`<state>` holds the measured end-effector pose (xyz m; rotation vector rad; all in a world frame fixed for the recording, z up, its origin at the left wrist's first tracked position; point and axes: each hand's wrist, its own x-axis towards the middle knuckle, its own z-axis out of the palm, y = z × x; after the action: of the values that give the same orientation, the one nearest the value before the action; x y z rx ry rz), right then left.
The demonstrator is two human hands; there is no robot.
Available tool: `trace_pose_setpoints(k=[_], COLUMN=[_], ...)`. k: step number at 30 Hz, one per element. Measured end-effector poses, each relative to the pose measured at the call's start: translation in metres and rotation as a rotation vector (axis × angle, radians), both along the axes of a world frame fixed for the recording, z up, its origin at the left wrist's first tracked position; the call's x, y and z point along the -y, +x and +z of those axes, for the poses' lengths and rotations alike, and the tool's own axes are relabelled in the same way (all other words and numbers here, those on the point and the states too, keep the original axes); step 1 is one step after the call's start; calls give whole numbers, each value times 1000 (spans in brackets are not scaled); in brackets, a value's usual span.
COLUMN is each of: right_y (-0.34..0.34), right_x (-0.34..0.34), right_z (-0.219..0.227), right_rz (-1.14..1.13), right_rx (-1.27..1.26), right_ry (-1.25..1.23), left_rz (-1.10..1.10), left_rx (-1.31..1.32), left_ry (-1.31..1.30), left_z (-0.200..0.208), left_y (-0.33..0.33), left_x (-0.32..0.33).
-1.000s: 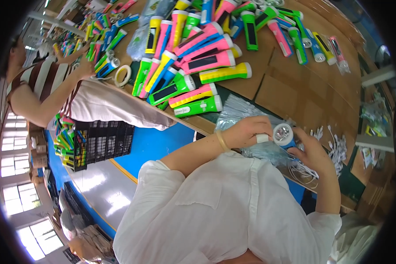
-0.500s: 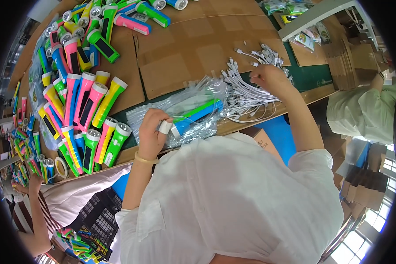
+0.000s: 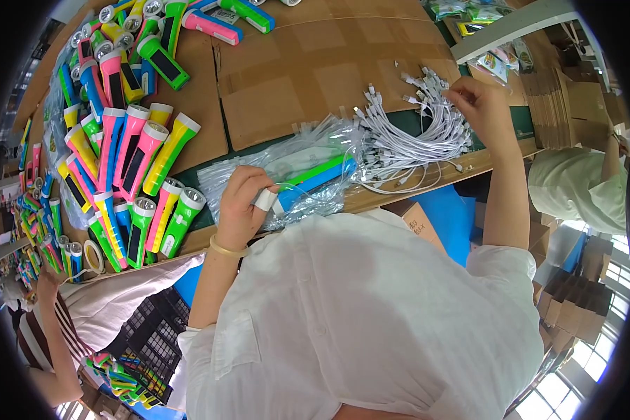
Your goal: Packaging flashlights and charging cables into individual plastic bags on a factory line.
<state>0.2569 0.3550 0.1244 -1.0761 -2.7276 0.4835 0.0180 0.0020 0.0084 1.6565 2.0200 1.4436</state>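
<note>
My left hand (image 3: 243, 203) is closed at the near left end of a clear plastic bag (image 3: 322, 203), gripping its edge. A white band, perhaps a finger wrap, shows at its fingers. Lying over the bags, apparently inside that one, is a green and blue flashlight (image 3: 322, 180) with a white end. My right hand (image 3: 479, 105) is bent with fingertips pinched together at the far right end of a bundle of white USB cables (image 3: 427, 143); whatever the fingertips hold is too small to make out. More clear bags (image 3: 220, 175) lie stacked under the flashlight.
Many colourful flashlights (image 3: 136, 150) are heaped at the left. Flattened cardboard (image 3: 336, 63) covers the table behind my hands. A grey metal bar (image 3: 514, 31) crosses the far right, by packed bags (image 3: 493, 66). Co-workers stand at the left (image 3: 56, 329) and right (image 3: 581, 185).
My right hand has moved right and slightly away, from over the cables to their far right end. The left hand stays nearly in place at the bag.
</note>
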Motion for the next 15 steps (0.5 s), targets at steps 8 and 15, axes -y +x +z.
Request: trace_pose_setpoints(k=[8, 15], right_y=[-33, -69], right_x=[31, 95], right_z=[12, -38], right_rz=[258, 360], right_rx=[-746, -458], right_ry=[-796, -1143], left_rz=[43, 76], left_rx=[18, 12], left_ry=[-11, 44], left_z=[2, 0], left_y=[4, 5], left_x=[0, 3])
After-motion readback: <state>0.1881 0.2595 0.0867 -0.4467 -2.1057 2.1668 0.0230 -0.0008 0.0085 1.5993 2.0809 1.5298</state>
